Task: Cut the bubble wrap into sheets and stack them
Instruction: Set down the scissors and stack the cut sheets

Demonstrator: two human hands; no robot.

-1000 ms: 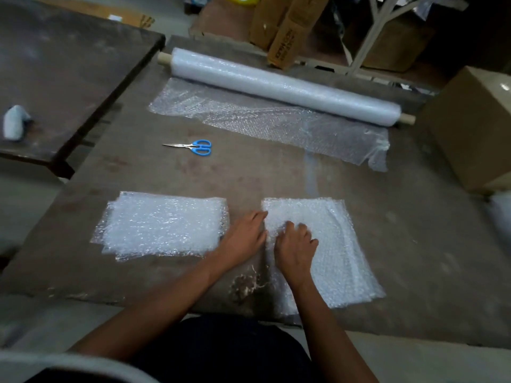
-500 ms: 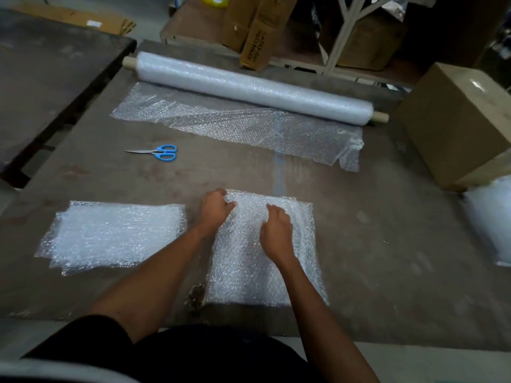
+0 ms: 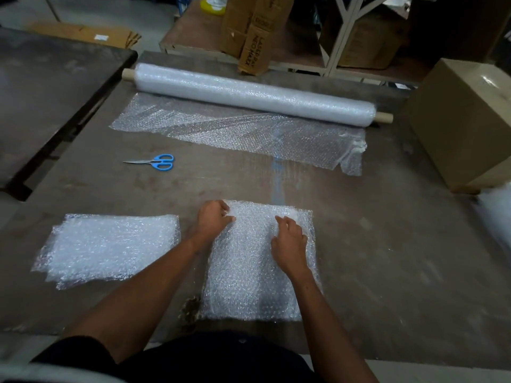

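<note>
A cut bubble wrap sheet (image 3: 249,272) is laid at lower centre of the frame, its long axis running from the near table edge up toward the roll (image 3: 254,98). Its upper left corner is pinched by the curled fingers of the left hand (image 3: 213,219), while the right hand (image 3: 289,244) is pressed on its upper right part (fingers bent, gripping or merely pressing cannot be told). A stack of sheets (image 3: 110,247) is spread at lower left, long axis sideways. Blue scissors (image 3: 157,162) are pointed left.

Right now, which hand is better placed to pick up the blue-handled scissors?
Left. The left hand is nearer the blue-handled scissors, which lie on its side; the right hand would cross over.
</note>
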